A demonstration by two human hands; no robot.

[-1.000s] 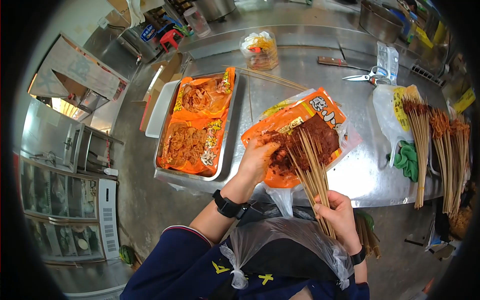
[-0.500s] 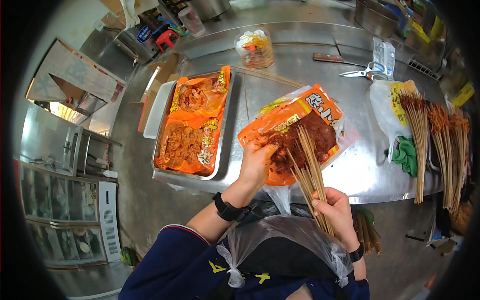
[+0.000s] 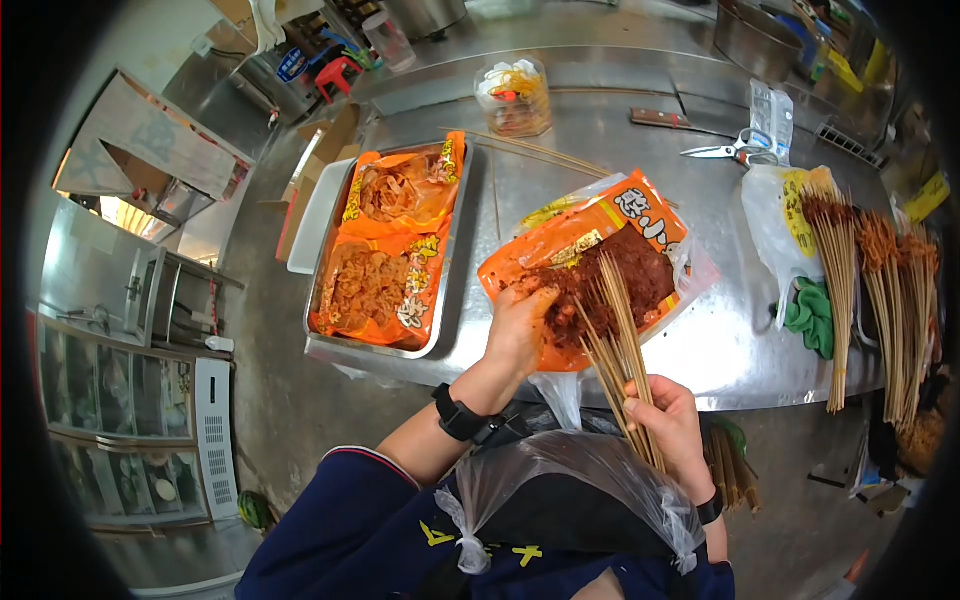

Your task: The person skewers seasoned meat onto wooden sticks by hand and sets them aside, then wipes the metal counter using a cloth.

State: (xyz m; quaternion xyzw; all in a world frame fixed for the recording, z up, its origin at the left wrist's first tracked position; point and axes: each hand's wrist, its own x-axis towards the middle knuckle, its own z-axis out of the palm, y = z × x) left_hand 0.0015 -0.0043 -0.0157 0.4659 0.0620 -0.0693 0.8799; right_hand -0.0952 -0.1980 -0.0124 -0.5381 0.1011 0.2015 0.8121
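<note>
In my right hand [image 3: 665, 420], closed near the table's front edge, is a bundle of bamboo skewers [image 3: 625, 350] whose tips point up and away from me. Those tips lie over a heap of dark red, sauce-coated food [image 3: 645, 268] on an opened orange packet [image 3: 608, 212]. My left hand [image 3: 518, 322] is curled into the left side of this heap, its fingers smeared with red sauce. The food's exact kind is hard to make out. Left of the packet stands a metal tray [image 3: 447, 290] with two opened orange bags [image 3: 418, 245] of paler orange, sauced slices.
Filled skewers [image 3: 832, 270] lie along the right side, beside a white plastic bag [image 3: 770, 215] and a green cloth [image 3: 812, 315]. Scissors [image 3: 735, 150], a wooden-handled knife [image 3: 660, 118], a clear tub [image 3: 515, 100] and loose skewers [image 3: 545, 155] sit farther back.
The camera view has shifted very slightly. Both hands stay in nearly the same place, the left in the red food and the right around the skewers.
</note>
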